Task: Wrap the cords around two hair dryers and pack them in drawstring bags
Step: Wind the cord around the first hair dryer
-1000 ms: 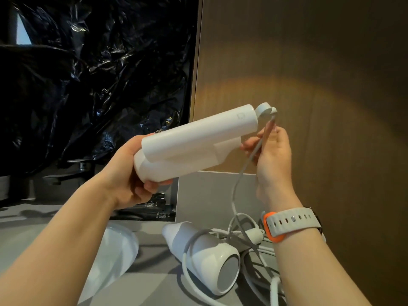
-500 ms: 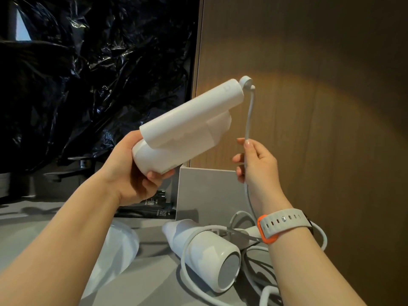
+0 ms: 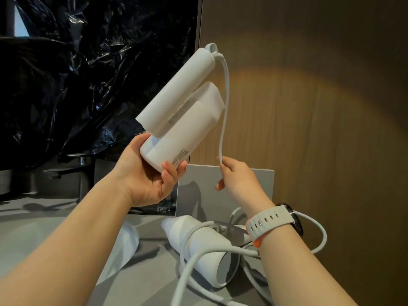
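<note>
My left hand (image 3: 152, 180) grips the lower end of a white folded hair dryer (image 3: 183, 111), held up and tilted so its handle end points up and right. Its white cord (image 3: 225, 102) leaves the top end and hangs down to my right hand (image 3: 237, 180), which pinches it. A second white hair dryer (image 3: 198, 241) lies on the grey counter (image 3: 143, 283) below, with loose cord (image 3: 318, 239) looped over and around it.
A white bag-like object (image 3: 125, 246) lies on the counter at the left, partly behind my left arm. A grey panel (image 3: 220, 202) stands at the back against a brown wooden wall (image 3: 320, 107). Black crumpled plastic (image 3: 88, 74) fills the upper left.
My left hand has tilted the dryer more upright, raising its cord end. My right hand has slid down the cord and moved lower.
</note>
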A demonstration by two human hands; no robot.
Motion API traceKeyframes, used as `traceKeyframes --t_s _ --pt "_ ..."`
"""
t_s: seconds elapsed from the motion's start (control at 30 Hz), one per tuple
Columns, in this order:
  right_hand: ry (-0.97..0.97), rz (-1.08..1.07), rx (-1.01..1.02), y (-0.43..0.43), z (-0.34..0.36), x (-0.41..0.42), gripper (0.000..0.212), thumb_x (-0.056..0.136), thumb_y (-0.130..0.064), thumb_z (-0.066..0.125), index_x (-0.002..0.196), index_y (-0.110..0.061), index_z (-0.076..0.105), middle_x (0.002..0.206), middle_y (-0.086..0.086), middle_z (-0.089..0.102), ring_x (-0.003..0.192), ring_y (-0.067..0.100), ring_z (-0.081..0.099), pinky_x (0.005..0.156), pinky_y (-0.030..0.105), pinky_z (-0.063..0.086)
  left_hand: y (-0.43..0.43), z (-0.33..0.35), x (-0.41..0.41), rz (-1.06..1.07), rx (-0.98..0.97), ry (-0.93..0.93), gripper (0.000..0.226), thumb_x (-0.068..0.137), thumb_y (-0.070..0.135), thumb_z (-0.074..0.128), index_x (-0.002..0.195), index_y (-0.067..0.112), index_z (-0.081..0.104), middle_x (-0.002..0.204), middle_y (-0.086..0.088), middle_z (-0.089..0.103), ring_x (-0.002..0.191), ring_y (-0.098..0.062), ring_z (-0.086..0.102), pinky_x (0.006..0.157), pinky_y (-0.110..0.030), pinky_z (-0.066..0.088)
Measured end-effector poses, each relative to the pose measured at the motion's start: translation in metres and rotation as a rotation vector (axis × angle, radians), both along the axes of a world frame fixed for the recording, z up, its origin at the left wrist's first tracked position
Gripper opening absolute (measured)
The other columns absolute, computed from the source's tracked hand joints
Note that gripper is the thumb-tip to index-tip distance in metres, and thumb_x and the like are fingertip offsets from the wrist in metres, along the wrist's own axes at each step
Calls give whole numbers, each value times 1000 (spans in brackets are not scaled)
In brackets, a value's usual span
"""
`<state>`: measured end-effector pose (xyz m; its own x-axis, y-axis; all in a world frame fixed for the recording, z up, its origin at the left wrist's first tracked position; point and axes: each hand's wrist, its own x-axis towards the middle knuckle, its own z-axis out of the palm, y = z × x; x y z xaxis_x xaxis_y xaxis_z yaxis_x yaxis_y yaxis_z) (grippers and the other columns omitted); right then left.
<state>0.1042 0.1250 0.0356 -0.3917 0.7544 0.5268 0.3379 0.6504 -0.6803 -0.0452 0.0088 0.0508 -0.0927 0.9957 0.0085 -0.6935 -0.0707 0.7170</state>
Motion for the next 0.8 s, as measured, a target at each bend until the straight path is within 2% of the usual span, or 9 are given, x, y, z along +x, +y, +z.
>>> traceKeyframes --t_s 0.07,0.13,0.2,0.33,0.43,0.53,0.6,0.7,0.8 --pt "6 -59 32 2 -3 -2 28 100 -20 31 105 -13 58 76 9 59 57 5 58 52 24 33 0 -3 -2 -3 -9 1 60 57 48 56 95 1 62 74 -11 59 36 -7 45 33 -13 39" --pt "101 -143 25 5 -3 0 20 99 -22 32 105 -19 51 85 7 61 78 24 62 61 29 40 -1 -4 -4 -17 -15 0 60 58 48 55 96 2 61 73 -11 60 35 -6 44 33 -13 39" --pt "197 -178 -6 6 -1 4 9 99 -24 33 100 -21 41 91 8 62 82 28 62 65 33 44 -2 -4 -5 -23 -7 -3 61 59 50 55 98 2 60 73 -10 59 34 -5 44 33 -12 38" --pt "152 -165 46 -1 2 4 7 98 -21 35 94 -21 40 87 7 61 81 28 62 68 36 48 -3 -4 -3 -42 1 6 62 61 51 54 98 2 60 73 -10 59 33 -4 43 32 -12 37" --pt "49 -132 91 -5 1 -2 10 96 -10 38 95 -18 44 93 9 60 82 26 57 67 32 44 -2 -6 -1 -54 -11 28 62 60 51 55 100 3 59 73 -10 59 33 -4 43 32 -12 38" --pt "-62 -43 98 -8 2 -5 16 93 -5 44 96 -20 50 99 7 58 79 24 54 59 26 41 -1 -7 -1 -34 -26 54 61 58 48 56 99 3 60 72 -10 59 33 -5 43 32 -12 38" --pt "-122 41 90 -12 4 -4 19 92 -9 49 100 -25 54 94 7 62 71 20 55 54 23 39 0 -6 -2 18 -34 76 59 58 46 56 97 3 61 72 -11 59 34 -7 42 33 -12 38" --pt "-218 154 82 -17 10 3 29 92 -15 52 116 -29 57 83 2 69 54 6 47 49 20 35 3 -5 -6 165 -49 99 53 69 49 53 94 3 64 71 -14 60 36 -9 44 37 -12 40" --pt "-333 234 93 -23 14 4 38 91 -16 54 125 -32 54 70 -5 68 48 5 43 48 19 34 4 -5 -6 344 -41 126 48 76 53 52 92 9 65 73 -14 62 38 -13 48 41 -14 41"
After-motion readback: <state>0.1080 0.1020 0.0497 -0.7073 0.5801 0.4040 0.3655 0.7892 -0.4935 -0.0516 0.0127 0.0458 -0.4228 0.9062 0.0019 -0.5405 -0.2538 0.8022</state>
